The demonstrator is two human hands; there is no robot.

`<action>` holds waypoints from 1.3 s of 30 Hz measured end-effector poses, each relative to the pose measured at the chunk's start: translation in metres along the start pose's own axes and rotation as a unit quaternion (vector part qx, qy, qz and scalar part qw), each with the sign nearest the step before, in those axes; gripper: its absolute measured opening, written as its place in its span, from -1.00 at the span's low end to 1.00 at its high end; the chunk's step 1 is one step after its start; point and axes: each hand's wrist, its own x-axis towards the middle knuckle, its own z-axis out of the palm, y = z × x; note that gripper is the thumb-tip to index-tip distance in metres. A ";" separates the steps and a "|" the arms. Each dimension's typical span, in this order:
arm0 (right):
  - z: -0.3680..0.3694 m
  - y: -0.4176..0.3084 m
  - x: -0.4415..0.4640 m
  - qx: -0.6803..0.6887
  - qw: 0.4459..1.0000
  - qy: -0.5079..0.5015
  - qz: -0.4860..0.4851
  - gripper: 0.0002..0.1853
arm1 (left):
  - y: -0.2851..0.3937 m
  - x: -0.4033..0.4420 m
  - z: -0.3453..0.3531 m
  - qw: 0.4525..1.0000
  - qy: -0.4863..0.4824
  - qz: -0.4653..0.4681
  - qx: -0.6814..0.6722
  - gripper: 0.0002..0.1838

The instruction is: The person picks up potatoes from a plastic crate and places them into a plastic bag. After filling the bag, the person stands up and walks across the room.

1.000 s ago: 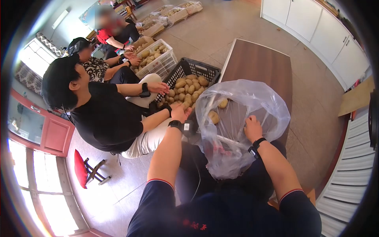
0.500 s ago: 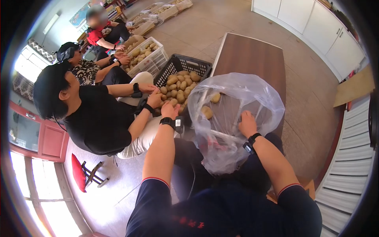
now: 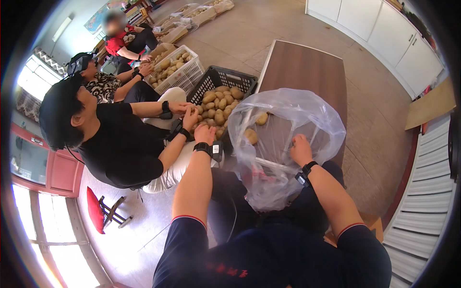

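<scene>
My left hand (image 3: 205,135) reaches over the near side of a black plastic crate (image 3: 246,80) filled with potatoes (image 3: 219,103). Its fingers curl downward at the potatoes, and whatever lies under them is hidden. On my right, a large clear plastic bag (image 3: 288,103) stands with its mouth wide open over my lap and the end of a brown table. My right hand (image 3: 301,150) is closed on the bag's plastic, inside the rim's outline. Two potatoes (image 3: 250,136) show at the bag's left side, seen through or within the film.
A co-worker in black (image 3: 120,144) sits close on my left, both hands (image 3: 189,115) over the same crate. Beyond, other people sit by a white crate (image 3: 180,72) of potatoes. The brown table (image 3: 302,67) extends ahead; a red folding stool (image 3: 96,211) stands lower left.
My left hand has shifted slightly, its fingers curling lower, and the potato by its fingertips no longer shows clearly. The co-worker's hands have moved a little. My right hand and the bag stay nearly still.
</scene>
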 end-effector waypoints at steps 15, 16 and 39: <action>0.000 0.000 0.012 0.160 0.984 0.016 0.081 -0.67 | 0.051 0.004 0.004 0.603 0.029 -0.178 -0.777 -0.61; -0.005 -0.006 0.014 0.199 0.973 -0.003 0.119 -0.66 | 0.055 0.002 0.001 0.603 0.028 -0.177 -0.777 -0.61; -0.009 -0.119 0.053 0.524 0.814 -0.223 0.111 -0.61 | 0.111 -0.018 -0.010 0.648 -0.291 -0.048 -0.702 -0.70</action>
